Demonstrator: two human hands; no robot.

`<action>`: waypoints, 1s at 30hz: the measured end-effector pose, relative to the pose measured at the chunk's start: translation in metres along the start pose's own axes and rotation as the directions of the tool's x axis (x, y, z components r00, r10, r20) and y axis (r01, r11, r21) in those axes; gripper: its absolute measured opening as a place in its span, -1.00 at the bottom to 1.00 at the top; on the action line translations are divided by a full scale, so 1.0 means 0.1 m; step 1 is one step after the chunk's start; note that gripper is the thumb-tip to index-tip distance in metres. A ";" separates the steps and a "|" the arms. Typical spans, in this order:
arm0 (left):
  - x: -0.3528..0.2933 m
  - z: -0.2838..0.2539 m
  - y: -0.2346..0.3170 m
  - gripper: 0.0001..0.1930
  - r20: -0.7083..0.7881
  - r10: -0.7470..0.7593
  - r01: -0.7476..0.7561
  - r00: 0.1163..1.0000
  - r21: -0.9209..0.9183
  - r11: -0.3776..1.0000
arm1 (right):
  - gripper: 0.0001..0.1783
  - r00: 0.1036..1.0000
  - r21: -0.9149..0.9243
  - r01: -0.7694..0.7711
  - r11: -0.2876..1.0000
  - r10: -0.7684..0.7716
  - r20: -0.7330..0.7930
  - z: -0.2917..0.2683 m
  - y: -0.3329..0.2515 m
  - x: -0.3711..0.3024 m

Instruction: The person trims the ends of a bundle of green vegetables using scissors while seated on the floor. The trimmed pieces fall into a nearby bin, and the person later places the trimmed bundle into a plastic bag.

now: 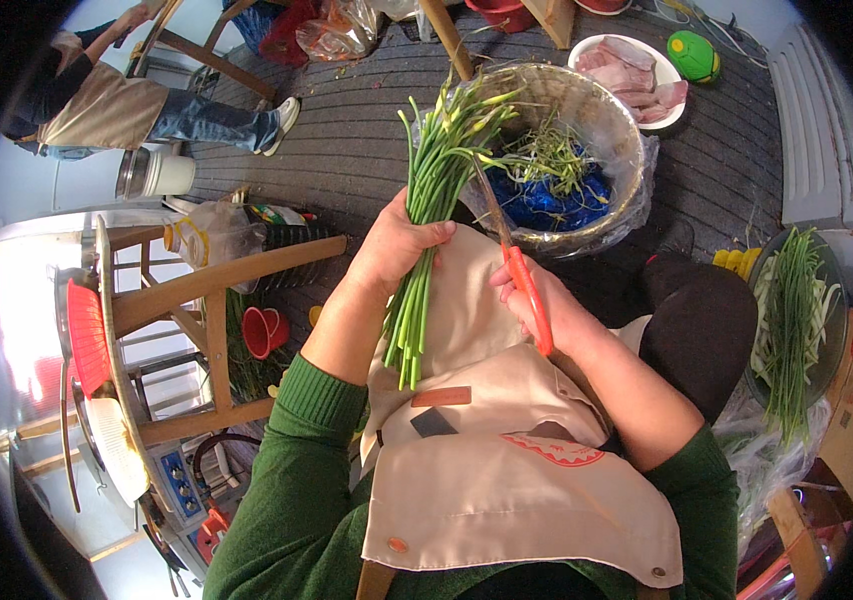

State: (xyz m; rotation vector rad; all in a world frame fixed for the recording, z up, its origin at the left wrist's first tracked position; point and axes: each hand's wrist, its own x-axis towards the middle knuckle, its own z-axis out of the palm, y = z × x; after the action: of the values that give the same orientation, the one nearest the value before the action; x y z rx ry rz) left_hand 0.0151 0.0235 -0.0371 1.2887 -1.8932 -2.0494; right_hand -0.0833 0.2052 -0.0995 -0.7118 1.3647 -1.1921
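My left hand [387,245] is closed around a bunch of garlic scapes [414,310], held upright over my lap with the pale bud tips leaning away from me. In my right hand [562,312] is a pair of scissors [525,285] with red handles. Its dark blades point up alongside the tips of the bunch; whether they touch any stem I cannot tell. Just beyond my hands stands a round tub [639,145] lined with clear plastic. Thin green and yellowish trimmings [554,160] lie in it on blue plastic.
At right, a basin [827,390] holds long green stems beside a cardboard box [852,400]. Pinkish raw pieces [627,75] fill a white bowl beyond the tub. Wooden stool legs [217,340] and a red cup [265,332] are at left. Another person [112,100] stands at far left.
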 end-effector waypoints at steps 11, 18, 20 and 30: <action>-0.01 0.04 -0.05 -0.60 -0.042 0.035 -0.032 0.999 0.065 0.997 | -0.66 0.994 0.066 -0.101 0.993 0.104 -0.028 -0.02 -0.01 0.08; -0.03 0.07 -0.02 -0.61 -0.058 0.040 -0.034 0.998 0.100 0.994 | -0.66 0.998 0.089 -0.052 0.995 0.055 -0.030 0.00 0.01 0.09; -0.04 0.09 -0.01 -0.61 -0.069 0.041 -0.033 0.997 0.112 0.993 | -0.68 0.997 0.067 -0.052 0.996 0.055 -0.046 0.00 0.01 0.10; -0.03 0.08 -0.03 -0.64 -0.067 0.068 -0.058 0.995 0.144 0.988 | -0.79 0.992 0.082 -0.080 0.993 0.088 -0.087 0.00 -0.14 0.06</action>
State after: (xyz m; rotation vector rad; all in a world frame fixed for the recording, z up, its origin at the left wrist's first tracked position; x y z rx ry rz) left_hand 0.0138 0.0320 -0.0389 1.2950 -2.0528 -1.8422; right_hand -0.0873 0.1951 -0.0890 -0.5450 1.4006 -1.2163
